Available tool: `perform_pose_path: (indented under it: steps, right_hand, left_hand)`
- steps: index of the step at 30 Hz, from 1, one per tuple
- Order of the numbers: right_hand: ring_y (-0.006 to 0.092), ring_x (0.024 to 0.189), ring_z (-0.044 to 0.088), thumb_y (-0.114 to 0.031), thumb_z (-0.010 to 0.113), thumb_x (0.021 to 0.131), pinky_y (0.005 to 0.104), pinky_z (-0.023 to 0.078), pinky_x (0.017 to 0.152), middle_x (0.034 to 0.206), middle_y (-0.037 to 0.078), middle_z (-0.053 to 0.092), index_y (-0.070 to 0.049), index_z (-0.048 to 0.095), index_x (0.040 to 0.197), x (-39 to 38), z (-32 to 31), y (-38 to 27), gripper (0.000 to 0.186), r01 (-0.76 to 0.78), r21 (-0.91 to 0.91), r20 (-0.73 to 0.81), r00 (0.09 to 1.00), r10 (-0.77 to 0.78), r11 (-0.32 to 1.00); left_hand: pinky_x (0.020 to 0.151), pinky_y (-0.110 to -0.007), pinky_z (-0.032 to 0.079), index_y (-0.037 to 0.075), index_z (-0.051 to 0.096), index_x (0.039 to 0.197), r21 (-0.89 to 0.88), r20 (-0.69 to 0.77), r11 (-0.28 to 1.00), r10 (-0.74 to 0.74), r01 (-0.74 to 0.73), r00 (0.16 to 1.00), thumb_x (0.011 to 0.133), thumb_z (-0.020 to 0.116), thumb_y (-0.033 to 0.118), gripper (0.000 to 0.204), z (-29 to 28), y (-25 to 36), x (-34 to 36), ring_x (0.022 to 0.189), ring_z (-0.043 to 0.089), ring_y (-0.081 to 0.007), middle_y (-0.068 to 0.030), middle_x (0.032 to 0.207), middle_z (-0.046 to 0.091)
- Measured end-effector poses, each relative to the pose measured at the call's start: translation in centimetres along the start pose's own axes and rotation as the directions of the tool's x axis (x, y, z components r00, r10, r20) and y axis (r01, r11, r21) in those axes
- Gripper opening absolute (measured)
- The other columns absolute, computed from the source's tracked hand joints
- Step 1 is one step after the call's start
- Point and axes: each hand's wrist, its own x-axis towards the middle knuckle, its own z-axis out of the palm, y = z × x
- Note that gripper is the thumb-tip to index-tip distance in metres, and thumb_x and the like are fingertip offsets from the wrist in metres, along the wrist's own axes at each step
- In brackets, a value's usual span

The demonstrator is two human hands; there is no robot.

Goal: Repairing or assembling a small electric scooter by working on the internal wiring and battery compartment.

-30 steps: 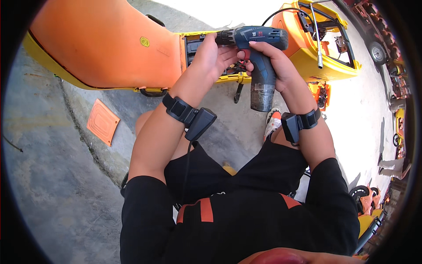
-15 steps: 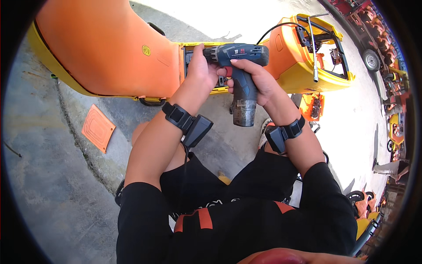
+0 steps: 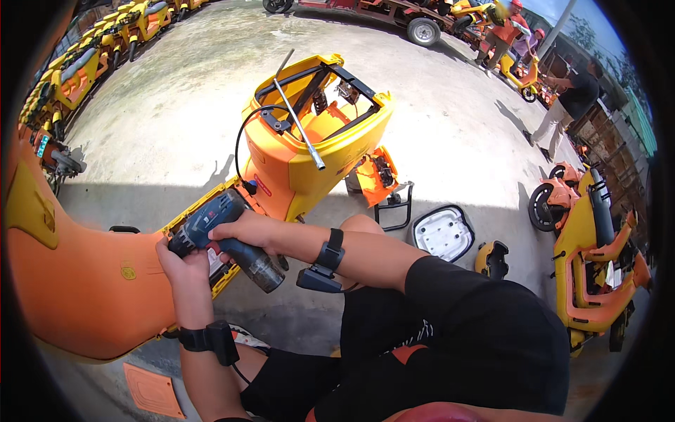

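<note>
Cordless drill (image 3: pixel 219 209) is held nose-left over the open yellow-edged bay (image 3: pixel 226 282) of a yellow/orange scooter (image 3: pixel 70 288). Grip's wrapped by the right hand (image 3: pixel 242 229), fingers closed round it nr the red trigger. Left hand (image 3: pixel 188 269) is kept right by the chuck, fingers curled; can't tell if anything's pinched there, view's blocked. Black boxes are strapped on both wrists. Past the bay, a metal bar (image 3: pixel 299 125) is laid across the scooter's raised, open-topped end (image 3: pixel 278 176), w/ a black cable (image 3: pixel 240 149) looped beside it. On the concrete floor (image 3: pixel 162 119): orange panel (image 3: pixel 153 391) lower left, white-lined tray-like part (image 3: pixel 443 234) to the right, plus a yellow piece (image 3: pixel 491 259) nr it. Another scooter (image 3: pixel 590 281) is parked far right.
</note>
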Motion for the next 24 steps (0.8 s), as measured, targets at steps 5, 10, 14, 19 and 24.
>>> perform_pose_path:
  steps: [5,10,14,19,24]
  right_hand:
    - [0.0159,0.072,0.066,-0.024,0.067,0.086,0.0295,0.056,0.067,0.094,0.008,0.065,0.0,0.059,0.11,-2.5,1.4,-0.6,0.035,0.215,-0.107,0.197,0.962,-0.191,0.971]
    - [0.0154,0.076,0.066,-0.019,0.068,0.082,0.0305,0.056,0.068,0.093,0.007,0.065,-0.003,0.06,0.111,-3.4,1.9,-1.0,0.035,0.211,-0.05,0.247,0.95,-0.192,0.976]
    - [0.0182,0.073,0.067,-0.017,0.066,0.082,0.0294,0.055,0.066,0.097,0.011,0.068,0.0,0.062,0.107,-2.3,1.6,-1.1,0.032,0.053,0.008,0.189,0.981,-0.053,0.999]
    - [0.0241,0.078,0.07,-0.013,0.061,0.084,0.0318,0.059,0.066,0.101,0.015,0.068,0.003,0.056,0.115,0.1,1.1,-0.3,0.036,-0.174,0.237,0.27,0.957,0.107,0.956]
    - [0.0243,0.073,0.069,-0.011,0.065,0.079,0.0345,0.06,0.06,0.091,0.016,0.066,0.006,0.057,0.109,2.2,1.1,-2.1,0.035,-0.138,0.039,0.082,0.988,0.134,0.99]
  left_hand:
    - [0.105,-0.049,0.037,0.001,0.052,0.113,-0.024,0.189,0.999,0.027,-0.023,0.982,0.087,0.046,0.036,0.044,0.3,0.2,-0.9,0.115,0.053,-0.0333,-0.0181,0.118,0.056]
    - [0.102,-0.049,0.041,0.0,0.053,0.112,0.031,0.248,0.998,0.038,-0.047,0.968,0.088,0.044,0.037,0.045,0.0,0.6,-1.0,0.112,0.057,-0.0352,-0.0184,0.114,0.06]
    - [0.092,-0.044,0.048,0.0,0.054,0.113,0.361,0.373,0.881,0.165,-0.306,0.913,0.089,0.043,0.038,0.046,-1.6,-0.7,-3.1,0.102,0.06,-0.0303,-0.0159,0.107,0.061]
    - [0.06,-0.037,0.046,0.003,0.056,0.103,0.433,0.262,0.899,-0.061,-0.061,0.963,0.092,0.038,0.041,0.044,-1.0,0.9,-2.3,0.074,0.053,-0.0196,-0.0139,0.09,0.06]
    - [0.084,-0.04,0.046,0.002,0.054,0.105,0.377,0.16,0.91,-0.247,0.172,0.956,0.093,0.04,0.043,0.046,-1.4,0.4,-1.6,0.087,0.056,-0.0258,-0.0131,0.1,0.058]
